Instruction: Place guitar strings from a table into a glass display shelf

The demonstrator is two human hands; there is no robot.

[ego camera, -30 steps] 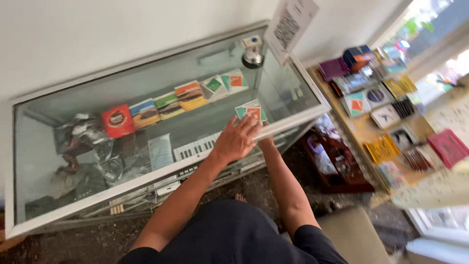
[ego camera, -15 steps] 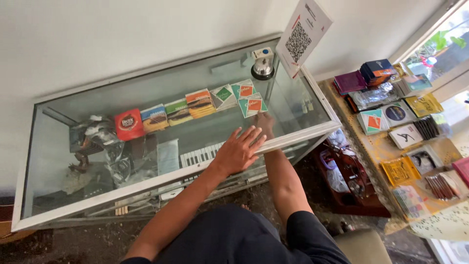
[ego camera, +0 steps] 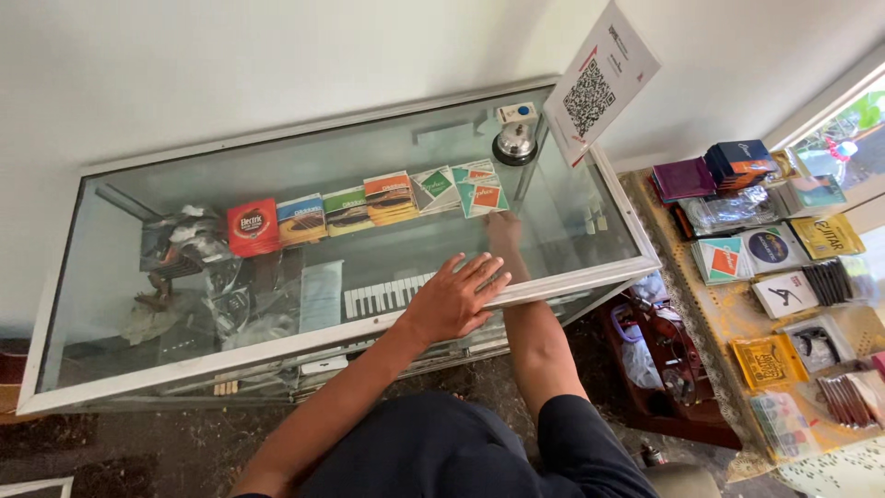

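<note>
My left hand (ego camera: 456, 295) lies flat with its fingers spread on the glass top of a display case (ego camera: 590, 281), close to the front rail. My right arm reaches into the case from the front. Through the glass my right hand (ego camera: 504, 235) shows just below a green and orange string packet (ego camera: 484, 195), the right end of a row of coloured packets that begins with a red packet (ego camera: 252, 226). The glass blurs the fingers, so I cannot tell whether they grip anything.
A metal counter bell (ego camera: 514, 143) and a tilted white sign (ego camera: 599, 83) stand on the case's back right corner. Inside lie a small white keyboard (ego camera: 387, 295) and dark tangled items (ego camera: 184, 258). A side table (ego camera: 728, 323) at the right carries several packets.
My left hand has slid back from over the packets to the front edge of the glass. My right hand has drawn slightly away from the green and orange packet inside.
</note>
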